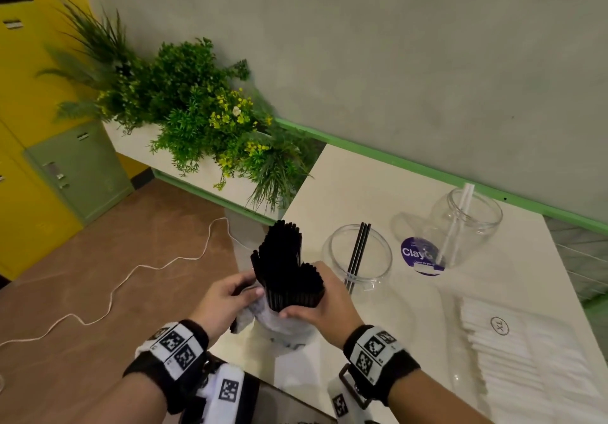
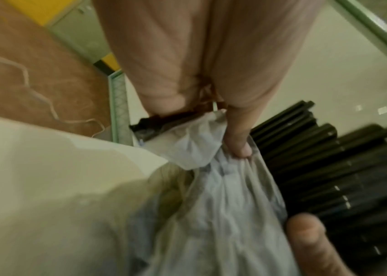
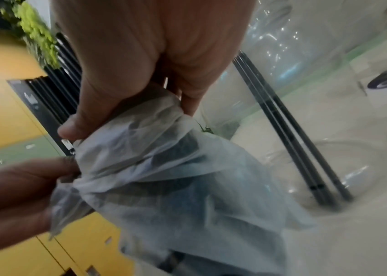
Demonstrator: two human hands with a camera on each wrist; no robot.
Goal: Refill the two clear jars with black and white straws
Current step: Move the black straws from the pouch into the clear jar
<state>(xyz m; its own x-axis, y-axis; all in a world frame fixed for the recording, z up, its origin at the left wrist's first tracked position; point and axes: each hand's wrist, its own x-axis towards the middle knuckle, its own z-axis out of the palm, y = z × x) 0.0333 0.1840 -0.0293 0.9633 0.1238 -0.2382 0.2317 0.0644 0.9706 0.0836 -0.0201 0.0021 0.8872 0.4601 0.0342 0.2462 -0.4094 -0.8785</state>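
HANDS: our left hand pinches the plastic wrapper; our right hand grips the black straws | LOCATION: bundle upright beside the near jar | RISK: loose grip while stripping the wrapper likely scatters straws off the counter edge.
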